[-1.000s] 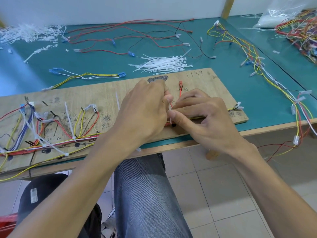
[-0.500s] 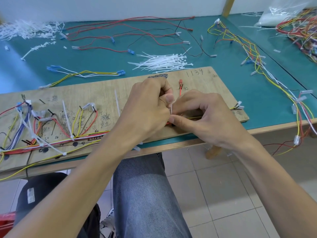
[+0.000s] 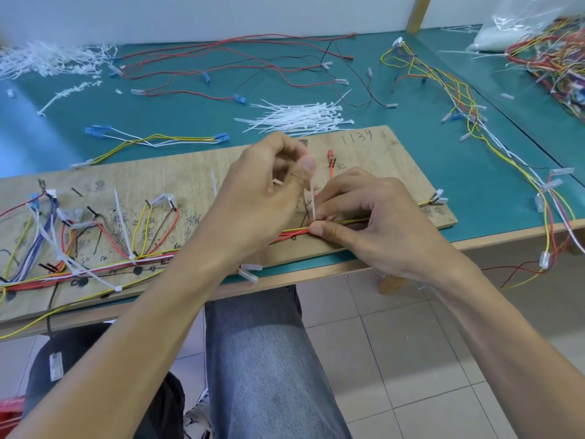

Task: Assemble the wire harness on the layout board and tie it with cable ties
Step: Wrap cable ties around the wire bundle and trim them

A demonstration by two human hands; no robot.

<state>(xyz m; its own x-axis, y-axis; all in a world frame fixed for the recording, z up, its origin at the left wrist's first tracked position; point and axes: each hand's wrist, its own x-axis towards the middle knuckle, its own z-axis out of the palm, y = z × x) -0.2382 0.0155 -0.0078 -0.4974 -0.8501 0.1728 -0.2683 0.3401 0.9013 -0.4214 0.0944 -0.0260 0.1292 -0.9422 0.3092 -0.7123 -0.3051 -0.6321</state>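
A wooden layout board [image 3: 395, 160] lies along the table's front edge, with a harness of red, yellow, blue and white wires [image 3: 95, 264] routed over its pegs. My left hand [image 3: 262, 198] pinches the tail of a white cable tie [image 3: 312, 202] and holds it upward. My right hand [image 3: 373, 223] pinches the red and yellow wire bundle [image 3: 294, 232] where the tie wraps it, thumb in front and fingers behind. Other white ties on the board's left part bind the harness, their tails sticking out.
A heap of loose white cable ties [image 3: 300, 117] lies just behind the board. Loose red and black wires [image 3: 221, 68] spread across the teal table. A yellow-red wire bundle [image 3: 474, 122] runs down the right side. More ties [image 3: 47, 60] sit far left. My knee in jeans [image 3: 262, 343] is below.
My left hand has lifted up and away from the bundle, drawing the cable tie's tail upward. My right hand has kept its grip on the wires.
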